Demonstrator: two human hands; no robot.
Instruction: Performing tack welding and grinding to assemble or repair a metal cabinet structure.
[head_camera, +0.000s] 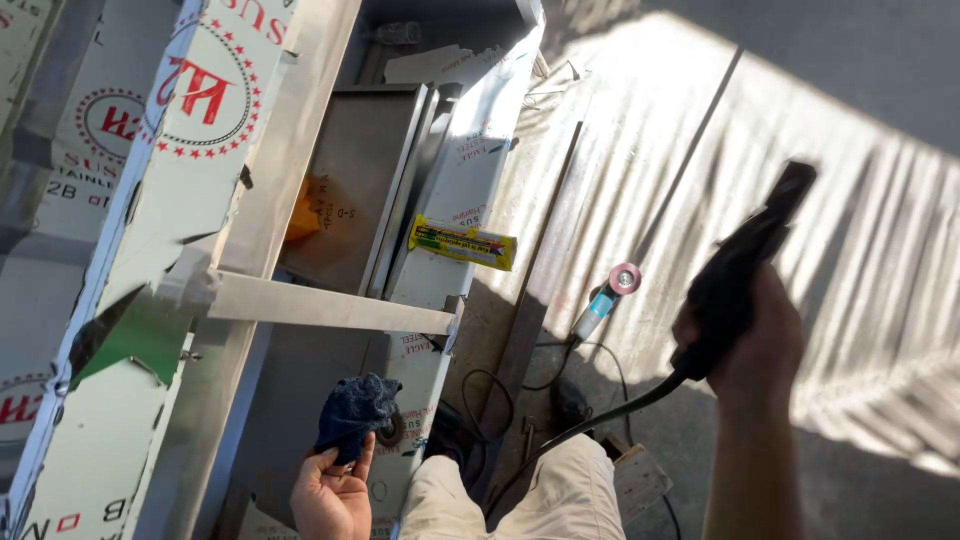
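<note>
Power tool (745, 262), black and blurred, sat clamped in the right hand (750, 350), raised above the concrete floor (850, 130) at the right of the head view. Fingers were wrapped around its lower body; the narrow end pointed up and away. Its black cable (590, 422) ran from beneath the fist down past the person's knee in light trousers (560, 495).

Left hand (330, 495) was low at the frame's bottom edge, palm up, fingers pinched on a dark blue cloth (355, 410). Cloth rested against a steel frame member covered in white protective film (445, 200).

Hands were well apart, each closed on its own item.

Steel frame: a bare horizontal crossbar (320, 305) ran between a film-covered upright on the left (190, 130) and the right member. A yellow packet (462, 243) lay across the right member. An orange object (303, 215) showed inside the frame, partly hidden.

On the floor just right of the frame lay a small tool with a pink round head and blue body (608, 295), beside a long dark metal strip (545, 270). Striped sunlight covered the floor.
</note>
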